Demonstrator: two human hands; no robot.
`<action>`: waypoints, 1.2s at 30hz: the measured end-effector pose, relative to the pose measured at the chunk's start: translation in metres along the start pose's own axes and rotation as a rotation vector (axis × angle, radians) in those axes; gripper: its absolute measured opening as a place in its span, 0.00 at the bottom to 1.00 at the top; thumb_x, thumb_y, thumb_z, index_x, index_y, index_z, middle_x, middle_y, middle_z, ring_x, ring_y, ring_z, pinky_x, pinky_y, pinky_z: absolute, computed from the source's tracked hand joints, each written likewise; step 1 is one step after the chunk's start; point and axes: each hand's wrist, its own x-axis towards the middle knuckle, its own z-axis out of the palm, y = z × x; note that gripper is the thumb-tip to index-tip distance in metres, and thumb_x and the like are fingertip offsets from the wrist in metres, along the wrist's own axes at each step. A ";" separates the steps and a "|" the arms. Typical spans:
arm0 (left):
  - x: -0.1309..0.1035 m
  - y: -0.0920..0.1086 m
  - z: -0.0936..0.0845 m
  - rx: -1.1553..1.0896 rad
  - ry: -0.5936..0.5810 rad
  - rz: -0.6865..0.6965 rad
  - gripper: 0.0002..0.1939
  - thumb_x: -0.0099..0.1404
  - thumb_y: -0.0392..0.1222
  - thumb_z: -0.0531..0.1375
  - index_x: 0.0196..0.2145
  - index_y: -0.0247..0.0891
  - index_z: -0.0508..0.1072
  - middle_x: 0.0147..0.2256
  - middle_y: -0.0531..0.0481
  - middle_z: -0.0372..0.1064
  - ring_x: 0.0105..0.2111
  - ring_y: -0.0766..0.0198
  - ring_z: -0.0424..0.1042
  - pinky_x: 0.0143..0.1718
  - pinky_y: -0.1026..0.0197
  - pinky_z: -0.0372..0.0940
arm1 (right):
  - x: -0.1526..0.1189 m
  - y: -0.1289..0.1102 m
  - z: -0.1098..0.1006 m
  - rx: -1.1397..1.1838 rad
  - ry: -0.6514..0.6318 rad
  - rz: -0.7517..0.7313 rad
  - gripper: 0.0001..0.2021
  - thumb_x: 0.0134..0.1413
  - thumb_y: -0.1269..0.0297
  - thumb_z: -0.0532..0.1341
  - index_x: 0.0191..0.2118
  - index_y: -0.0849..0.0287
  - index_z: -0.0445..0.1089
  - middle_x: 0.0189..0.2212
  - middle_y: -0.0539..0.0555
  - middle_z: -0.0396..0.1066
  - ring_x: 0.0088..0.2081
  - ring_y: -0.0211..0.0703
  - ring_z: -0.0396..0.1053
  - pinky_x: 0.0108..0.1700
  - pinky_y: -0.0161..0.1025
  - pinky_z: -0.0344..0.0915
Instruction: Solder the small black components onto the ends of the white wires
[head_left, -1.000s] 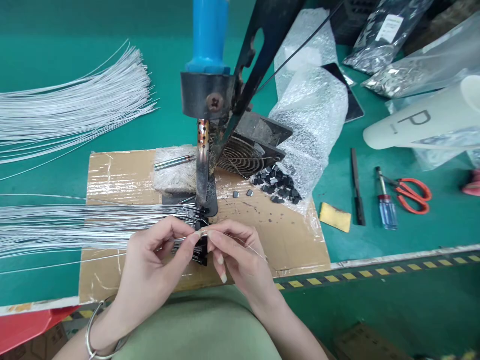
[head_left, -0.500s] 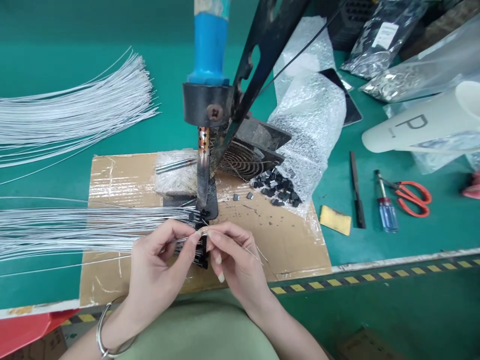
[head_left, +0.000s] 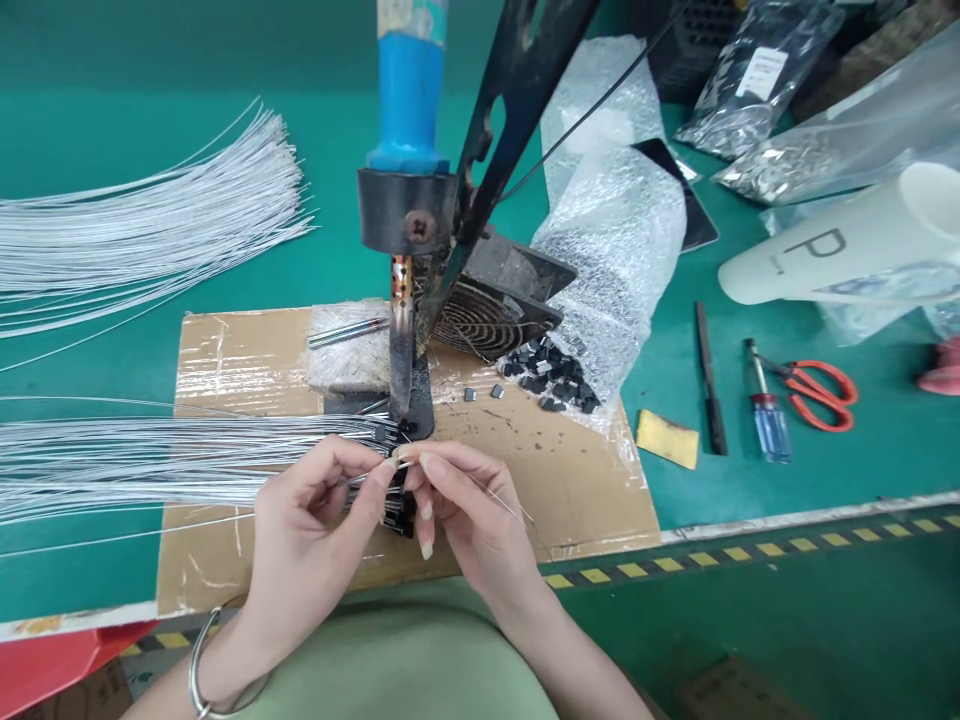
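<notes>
My left hand (head_left: 322,530) pinches a thin wire near the bottom centre, its thumb and index finger together. Close beside it, my right hand (head_left: 476,520) pinches thin wire between thumb and index finger, and fine strands stick out past its knuckles to the right. The fingertips of both hands almost meet. Just behind them stands the hot tip of a soldering iron (head_left: 401,365) with a blue handle, pointing down. Silvery wires (head_left: 210,460) lie in a row from the left, their ends at a black holder (head_left: 405,520) partly hidden by my hands.
A cardboard sheet (head_left: 585,500) lies beneath. Behind are a fan (head_left: 487,315), small black parts (head_left: 551,372) and bubble wrap (head_left: 615,240). To the right are a yellow sponge (head_left: 667,439), screwdriver (head_left: 769,420), scissors (head_left: 825,395) and white cup (head_left: 832,240). More wires (head_left: 150,230) lie upper left.
The whole view has shifted slightly. My right thumb and fingers have moved a little against the wire, and the fingertips of both hands stay close together.
</notes>
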 end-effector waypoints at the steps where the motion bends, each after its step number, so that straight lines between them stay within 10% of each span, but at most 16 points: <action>1: 0.000 0.000 0.000 0.002 0.005 -0.002 0.05 0.69 0.38 0.65 0.33 0.40 0.77 0.26 0.56 0.72 0.24 0.70 0.67 0.25 0.70 0.61 | -0.001 0.000 -0.001 -0.014 0.000 -0.009 0.09 0.54 0.56 0.75 0.37 0.54 0.87 0.25 0.49 0.77 0.17 0.31 0.68 0.17 0.28 0.71; 36: -0.007 -0.009 0.001 0.184 0.055 0.219 0.05 0.69 0.37 0.67 0.34 0.44 0.78 0.26 0.55 0.70 0.23 0.67 0.62 0.23 0.61 0.56 | -0.006 0.004 -0.005 -0.054 0.020 -0.047 0.04 0.56 0.60 0.76 0.36 0.53 0.87 0.24 0.47 0.77 0.17 0.28 0.69 0.18 0.25 0.70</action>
